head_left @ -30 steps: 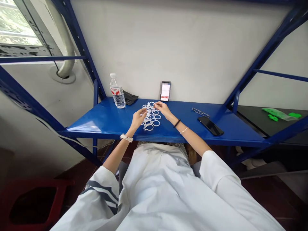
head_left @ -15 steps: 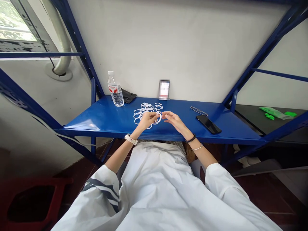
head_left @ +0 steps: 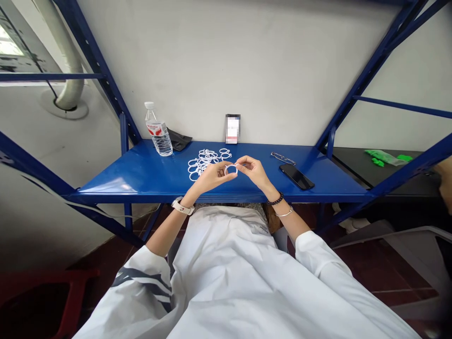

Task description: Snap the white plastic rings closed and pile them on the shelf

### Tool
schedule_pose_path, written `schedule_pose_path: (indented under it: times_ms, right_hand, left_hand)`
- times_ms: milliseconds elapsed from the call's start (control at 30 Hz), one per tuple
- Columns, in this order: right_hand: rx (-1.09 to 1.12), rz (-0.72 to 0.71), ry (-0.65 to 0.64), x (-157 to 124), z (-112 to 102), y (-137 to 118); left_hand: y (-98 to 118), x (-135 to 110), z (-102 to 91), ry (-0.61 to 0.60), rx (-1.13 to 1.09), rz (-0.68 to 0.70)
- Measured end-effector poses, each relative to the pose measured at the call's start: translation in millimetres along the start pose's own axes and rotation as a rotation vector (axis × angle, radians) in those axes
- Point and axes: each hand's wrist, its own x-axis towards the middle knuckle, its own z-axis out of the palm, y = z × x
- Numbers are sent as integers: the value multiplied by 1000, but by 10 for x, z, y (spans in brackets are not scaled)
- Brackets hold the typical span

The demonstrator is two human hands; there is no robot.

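Observation:
A white plastic ring, like a curtain ring, is held up just over the front part of the blue table. My left hand grips its left side, with the thumb beneath and the fingers above. On the ring's right side, the thumb and fingertips of my right hand pinch its upper edge. Several similar white rings with small eyelets lie in a loose pile behind and left of my left hand, which hides part of them.
A water bottle stands at the back left beside a black pouch. A small card or screen leans on the wall. Glasses and a black phone lie right. Blue frame posts flank the table.
My right hand has closed in from the right and now pinches the ring, from which it was apart. My left fingers have shifted around the ring. The view has moved slightly right.

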Motion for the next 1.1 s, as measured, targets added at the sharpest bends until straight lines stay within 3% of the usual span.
schedule_pose_path:
  times_ms: [167, 333, 600, 767, 933, 1100]
  right_hand:
    - [27, -21, 25, -7, 47, -17]
    - [49, -17, 53, -30, 84, -47]
    - [108, -39, 97, -56, 154, -88]
    - [151, 3, 27, -66, 177, -128]
    - [52, 23, -10, 17, 56, 67]
    - [-336, 97, 217, 166, -391, 445]
  left_hand:
    - [96, -36, 12, 28, 167, 31]
    - [109, -36, -16, 11, 93, 26]
    - [171, -64, -18, 114, 32, 76]
    - [190, -63, -39, 166, 42, 72]
    - [-59, -28, -36, -59, 201, -22]
    - [-428, -13, -88, -95, 470, -26]
